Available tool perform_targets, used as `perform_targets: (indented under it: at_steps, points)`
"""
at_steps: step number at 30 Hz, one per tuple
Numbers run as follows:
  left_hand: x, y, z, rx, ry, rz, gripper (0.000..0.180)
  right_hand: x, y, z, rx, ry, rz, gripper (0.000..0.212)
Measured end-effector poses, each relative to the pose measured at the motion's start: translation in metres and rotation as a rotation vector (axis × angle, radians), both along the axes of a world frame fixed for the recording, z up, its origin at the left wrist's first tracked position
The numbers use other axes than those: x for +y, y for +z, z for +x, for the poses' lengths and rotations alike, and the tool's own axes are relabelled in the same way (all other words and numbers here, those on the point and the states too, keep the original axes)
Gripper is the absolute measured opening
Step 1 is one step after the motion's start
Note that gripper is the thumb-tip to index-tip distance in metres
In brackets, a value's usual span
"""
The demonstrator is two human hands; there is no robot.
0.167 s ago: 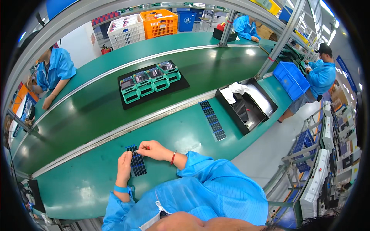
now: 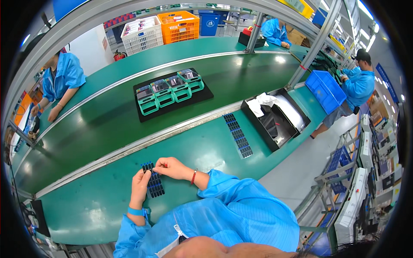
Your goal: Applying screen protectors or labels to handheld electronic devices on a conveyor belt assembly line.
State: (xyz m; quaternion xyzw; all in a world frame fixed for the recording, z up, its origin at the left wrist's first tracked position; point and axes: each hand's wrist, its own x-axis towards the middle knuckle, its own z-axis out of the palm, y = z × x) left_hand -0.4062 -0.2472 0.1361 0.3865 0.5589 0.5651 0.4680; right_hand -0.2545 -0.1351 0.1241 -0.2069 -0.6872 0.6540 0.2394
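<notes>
A sheet of black strips with blue edging point(image 2: 155, 187) lies on the green bench in front of me. My left hand point(image 2: 139, 185) grips its left side, thumb and fingers pressed together. At the sheet's upper right part my right hand point(image 2: 174, 167) is closed in a pinch; what sits between its fingertips is too small to tell. A little red spot shows by those fingers. Farther right lies a second, longer sheet of black strips point(image 2: 238, 135), which neither hand touches.
A black box point(image 2: 271, 146) holding white wrapping and dark pieces stands right, beside a blue bin point(image 2: 325, 91). Beyond the metal rail point(image 2: 142, 139), a black mat point(image 2: 202, 99) carries several green frames point(image 2: 165, 98). Co-workers in blue stand at far left, back and right.
The black mat with the green frames has shifted slightly right along the belt. My left fingers have moved slightly at the sheet; my right hand is nearly still.
</notes>
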Motion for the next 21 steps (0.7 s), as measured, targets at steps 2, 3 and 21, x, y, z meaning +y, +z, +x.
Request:
perform_targets:
  at_steps: [2, 3, 21]
  points:
    - [0.0, -0.003, -0.002, -0.003, -0.033, 0.003, 0.015, 0.0, 0.0, 0.0, 0.0, 0.001, 0.006, 0.016]
    - [0.0, -0.001, -0.002, -0.004, -0.032, 0.004, 0.015, 0.0, 0.0, 0.0, -0.001, 0.004, 0.005, 0.016]
    - [-0.007, 0.0, -0.005, -0.11, -0.132, 0.042, 0.025, -0.007, 0.005, 0.003, 0.181, -0.01, -0.128, 0.013]
